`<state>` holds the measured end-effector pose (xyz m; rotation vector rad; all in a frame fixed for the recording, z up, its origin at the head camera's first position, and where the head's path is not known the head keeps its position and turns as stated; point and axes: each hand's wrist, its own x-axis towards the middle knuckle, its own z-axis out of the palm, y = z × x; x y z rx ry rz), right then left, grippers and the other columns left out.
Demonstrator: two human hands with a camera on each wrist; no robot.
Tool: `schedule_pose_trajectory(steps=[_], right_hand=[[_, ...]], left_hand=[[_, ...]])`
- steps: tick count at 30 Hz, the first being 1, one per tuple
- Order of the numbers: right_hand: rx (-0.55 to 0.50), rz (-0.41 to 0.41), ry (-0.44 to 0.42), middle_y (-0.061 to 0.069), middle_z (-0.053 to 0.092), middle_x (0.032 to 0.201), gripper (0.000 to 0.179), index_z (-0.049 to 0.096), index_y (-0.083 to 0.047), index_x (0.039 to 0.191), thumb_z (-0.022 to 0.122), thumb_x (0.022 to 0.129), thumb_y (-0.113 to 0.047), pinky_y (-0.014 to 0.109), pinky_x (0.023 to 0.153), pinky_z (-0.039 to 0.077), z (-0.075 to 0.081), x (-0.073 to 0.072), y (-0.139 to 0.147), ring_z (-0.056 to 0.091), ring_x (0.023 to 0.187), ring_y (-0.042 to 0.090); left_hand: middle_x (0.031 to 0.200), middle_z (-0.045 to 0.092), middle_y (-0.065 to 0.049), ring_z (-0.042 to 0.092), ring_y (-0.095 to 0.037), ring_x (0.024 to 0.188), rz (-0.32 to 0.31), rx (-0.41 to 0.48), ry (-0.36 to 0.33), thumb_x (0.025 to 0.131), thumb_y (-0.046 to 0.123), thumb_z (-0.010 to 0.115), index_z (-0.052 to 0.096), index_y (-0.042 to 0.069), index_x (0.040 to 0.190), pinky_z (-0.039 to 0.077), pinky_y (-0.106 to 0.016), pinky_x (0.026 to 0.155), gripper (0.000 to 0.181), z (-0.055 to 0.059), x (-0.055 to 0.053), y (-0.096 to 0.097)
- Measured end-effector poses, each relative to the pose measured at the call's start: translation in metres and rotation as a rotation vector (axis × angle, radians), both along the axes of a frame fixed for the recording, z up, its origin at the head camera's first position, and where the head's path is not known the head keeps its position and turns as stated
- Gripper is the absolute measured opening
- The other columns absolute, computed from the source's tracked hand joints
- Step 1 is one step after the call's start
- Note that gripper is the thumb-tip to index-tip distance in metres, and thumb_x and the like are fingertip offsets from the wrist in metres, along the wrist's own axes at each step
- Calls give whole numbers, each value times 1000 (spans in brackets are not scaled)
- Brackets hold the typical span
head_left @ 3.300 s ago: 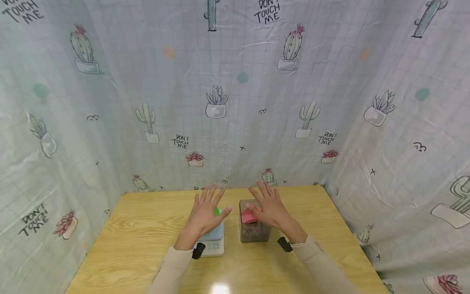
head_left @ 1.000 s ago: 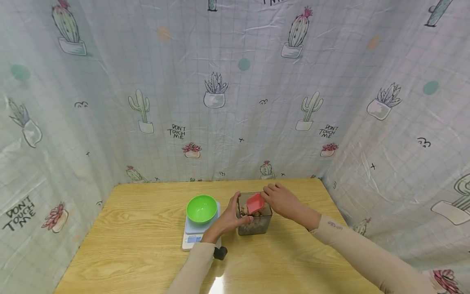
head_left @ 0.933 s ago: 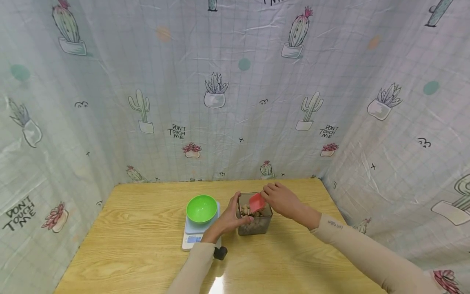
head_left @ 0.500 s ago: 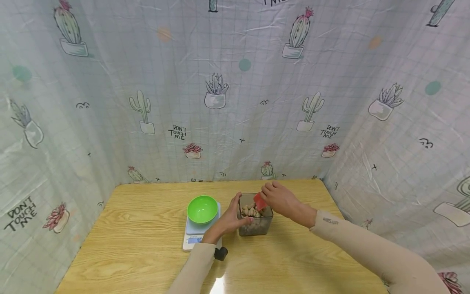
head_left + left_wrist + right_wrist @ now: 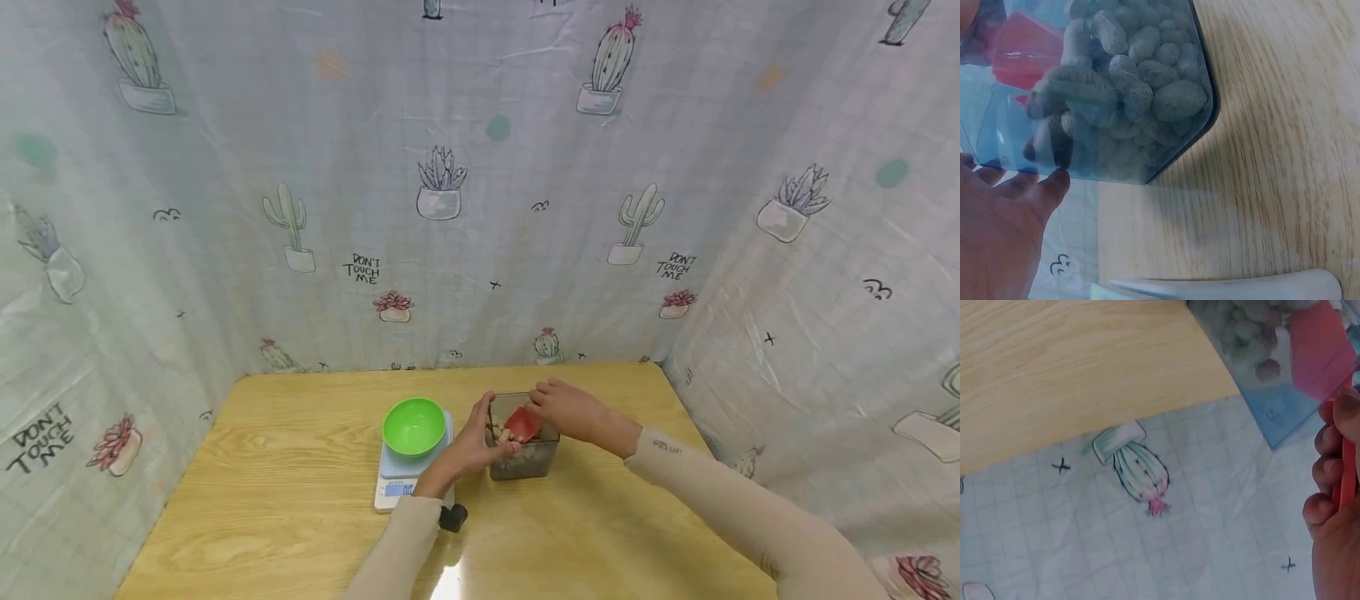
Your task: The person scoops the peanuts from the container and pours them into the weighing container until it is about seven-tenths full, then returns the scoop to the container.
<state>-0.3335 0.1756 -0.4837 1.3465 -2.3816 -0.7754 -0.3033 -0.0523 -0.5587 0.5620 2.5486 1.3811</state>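
My left hand (image 5: 468,446) grips the near left corner of a transparent grey plastic container (image 5: 521,468), thumb at the front and fingers along the left side. Peanuts in their shells (image 5: 1147,81) fill the lower part of it. In my right hand (image 5: 572,408) is the handle of a red scoop (image 5: 523,423), fingers curled round it in the right wrist view. The scoop's head is inside the container among the peanuts; how much it carries is hard to see. Left of the container, a green bowl (image 5: 414,427) sits on a white kitchen scale (image 5: 386,500).
All of it stands on a wooden table (image 5: 285,467). A cactus-print curtain (image 5: 495,250) encloses the back and both sides. My left forearm passes over the scale's right side, partly covering its display (image 5: 397,490).
Both hands were spread above the scale and container; since then the left has gripped the container and the right has taken the scoop. Lately the scoop has tipped into the peanuts and swung left.
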Motion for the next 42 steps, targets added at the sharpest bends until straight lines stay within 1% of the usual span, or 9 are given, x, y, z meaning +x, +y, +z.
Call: schedule_pose_trajectory(steps=[4,9,14,16,21,26,32,38,42], right_hand=[[-43,7,-32,-1,67,114,31,66,-18,121,71,90,-22,34,90,50,-6,1,2,61,103,17],[-160,11,-117,-2,66,98,20,68,-16,108,71,89,-19,32,78,50,-9,1,3,60,89,16],[-185,26,-142,-3,64,91,15,68,-17,104,72,89,-21,30,72,49,-11,1,2,58,82,14],[-195,38,-157,-3,64,89,14,68,-16,103,71,90,-20,30,71,50,-11,1,2,59,82,14],[-290,50,-238,-2,64,83,13,70,-14,98,75,87,-17,31,70,50,-9,2,6,59,77,14],[-234,73,-193,-2,66,88,17,70,-15,103,73,88,-21,30,72,51,-9,3,3,60,81,14],[-362,5,-357,0,65,86,15,71,-12,102,73,88,-11,31,72,52,-6,3,4,60,78,15],[-376,81,-305,1,64,87,15,70,-10,101,75,87,-14,30,71,52,-17,1,-2,60,77,15],[-449,24,-391,2,65,89,15,70,-10,104,72,90,-14,30,71,52,-18,2,1,60,79,15]], left_hand=[[166,7,-8,31,-37,146,4,-15,2,81,67,66,2,24,159,38,-54,110,110,0,2,1],[166,9,-9,32,-38,145,13,-19,10,82,62,68,3,25,159,38,-55,110,108,1,3,2],[166,9,-9,32,-39,145,7,-12,8,83,58,69,3,25,159,38,-55,110,106,1,2,3],[166,9,-7,31,-38,145,11,-7,3,83,58,70,2,26,159,37,-55,111,107,1,2,3],[166,10,-8,31,-38,145,8,-5,7,83,57,70,2,25,159,37,-56,111,107,0,2,4],[166,11,-9,31,-39,145,10,-1,13,83,56,71,3,23,159,37,-57,110,107,0,3,4],[166,12,-9,31,-39,146,3,-13,20,81,61,70,3,24,159,37,-57,110,110,-1,3,2],[165,14,-7,33,-36,145,10,-3,15,81,61,70,4,25,159,39,-55,110,109,-1,4,1],[165,12,-8,33,-37,145,12,-9,14,80,63,69,3,26,159,38,-55,110,110,1,5,1]])
